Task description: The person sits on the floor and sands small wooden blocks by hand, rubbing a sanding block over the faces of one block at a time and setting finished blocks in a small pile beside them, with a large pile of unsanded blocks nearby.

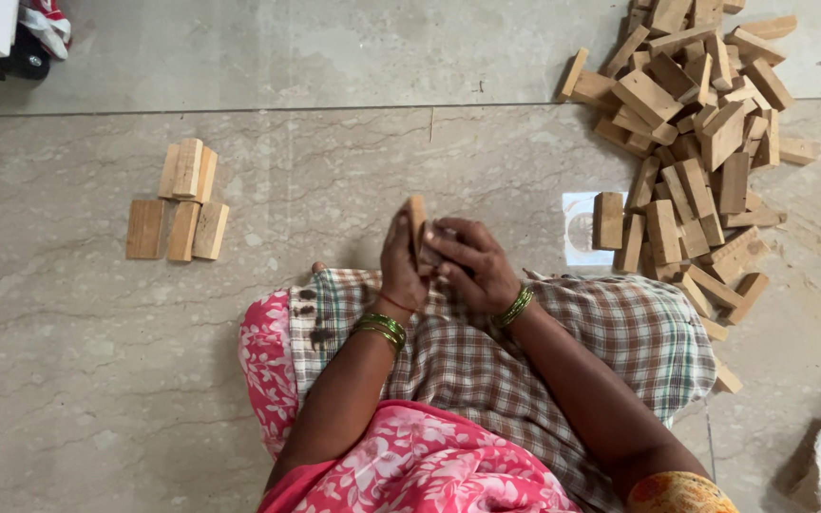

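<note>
While the person sits on the floor (97, 380), the head view shows the left hand (401, 266) and right hand (472, 264) pinching one upright wooden block (416, 220) over the checked cloth (620, 332), seemingly rubbing it; setting it by the small stack (182, 199) needs a leftward reach.

Pale marbled stone floor (353, 161), big tiles, one grout line running straight across near the top. Far right, a loose heap of wooden blocks (696, 123) sprawls over that line, pieces lying every which way. A white paper slip (579, 231) sits flat at the heap's near edge. Over on the left, well apart, a small neat group of wooden blocks (181, 199) lies side by side, some stacked on others.
</note>
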The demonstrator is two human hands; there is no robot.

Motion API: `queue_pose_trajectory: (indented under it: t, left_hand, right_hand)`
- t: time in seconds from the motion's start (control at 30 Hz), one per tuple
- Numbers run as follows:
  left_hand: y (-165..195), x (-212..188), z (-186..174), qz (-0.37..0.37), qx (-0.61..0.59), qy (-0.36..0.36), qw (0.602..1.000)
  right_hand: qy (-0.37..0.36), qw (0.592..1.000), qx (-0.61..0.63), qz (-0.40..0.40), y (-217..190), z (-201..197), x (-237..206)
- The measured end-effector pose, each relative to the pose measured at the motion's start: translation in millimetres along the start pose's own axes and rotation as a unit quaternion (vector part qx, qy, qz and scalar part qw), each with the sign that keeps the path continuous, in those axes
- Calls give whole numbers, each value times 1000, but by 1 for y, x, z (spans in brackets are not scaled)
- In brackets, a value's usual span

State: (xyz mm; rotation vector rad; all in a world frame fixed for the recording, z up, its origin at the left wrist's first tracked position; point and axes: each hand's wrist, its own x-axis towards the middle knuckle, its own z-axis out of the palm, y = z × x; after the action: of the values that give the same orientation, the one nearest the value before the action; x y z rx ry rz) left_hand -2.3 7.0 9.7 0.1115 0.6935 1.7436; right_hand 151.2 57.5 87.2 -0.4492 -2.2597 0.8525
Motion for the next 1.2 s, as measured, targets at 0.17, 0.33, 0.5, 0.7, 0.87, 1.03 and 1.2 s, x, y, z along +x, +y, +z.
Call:
queue_pose_trajectory:
  t: [0.17,0.33,0.5,0.7,0.87,1.03,1.2]
  left_hand:
    - [-1,0,-4,-65,-72,-38,995]
    - [-12,-3,-1,-128,-131,-172,968]
    - [-1,-3,-1,-128,-114,-78,982]
    - [-4,-3,-3,-145,-128,-100,976]
    - [-5,-4,-4,-127,-96,-152,976]
    - [8,-5,0,-100,-116,-117,981]
    - [1,-8,5,-155,-115,-145,970]
  right_hand:
    - [-8,999,-4,-43,-4,4,-1]
    - [43,998,-15,53,-1,1,1]
    - [-13,999,-21,-47,-6,-2,2]
    - [19,998,-52,-21,-10,-1,4]
    - [29,999,-29,19,-9,-4,4]
    - [-25,996,-2,-82,-11,-3,4]
    - [40,998,-52,-9,-7,-3,5]
